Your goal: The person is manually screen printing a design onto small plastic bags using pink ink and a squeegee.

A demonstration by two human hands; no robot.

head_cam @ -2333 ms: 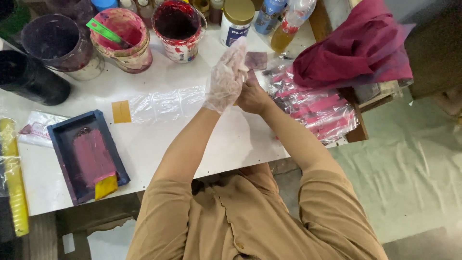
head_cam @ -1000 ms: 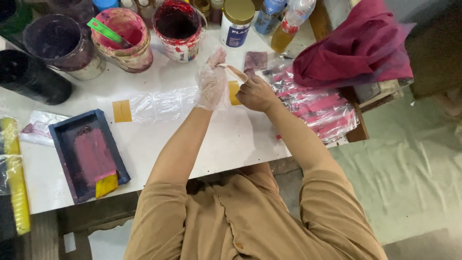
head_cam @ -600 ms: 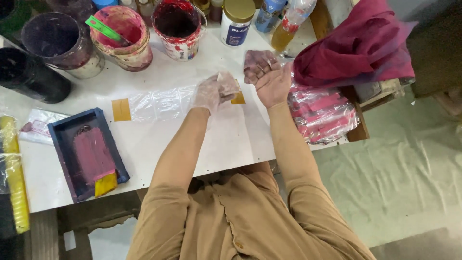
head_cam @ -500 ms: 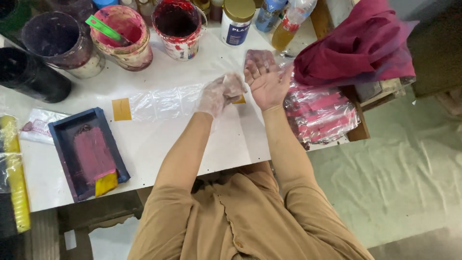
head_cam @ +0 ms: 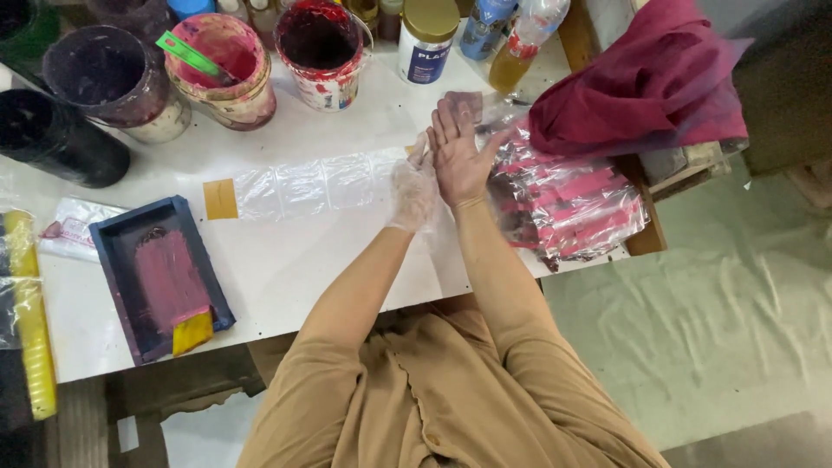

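I count two hands over the table (head_cam: 286,286): my left hand (head_cam: 413,189), in a thin clear glove, and my bare right hand (head_cam: 458,152). One clear strip (head_cam: 312,185) lies on the table, with one yellow tab (head_cam: 220,198) that I can see at its end. There is one blue tray (head_cam: 160,273) with one yellow scraper (head_cam: 191,332) in it. Along the back I make out two open paint pots with red inside (head_cam: 227,65) (head_cam: 322,48), two dark tubs (head_cam: 108,78) (head_cam: 48,139), one jar with a gold lid (head_cam: 427,36) and two bottles (head_cam: 518,43) (head_cam: 484,24). One maroon cloth (head_cam: 646,82), one pile of pink packets (head_cam: 568,204), one yellow roll (head_cam: 30,321).
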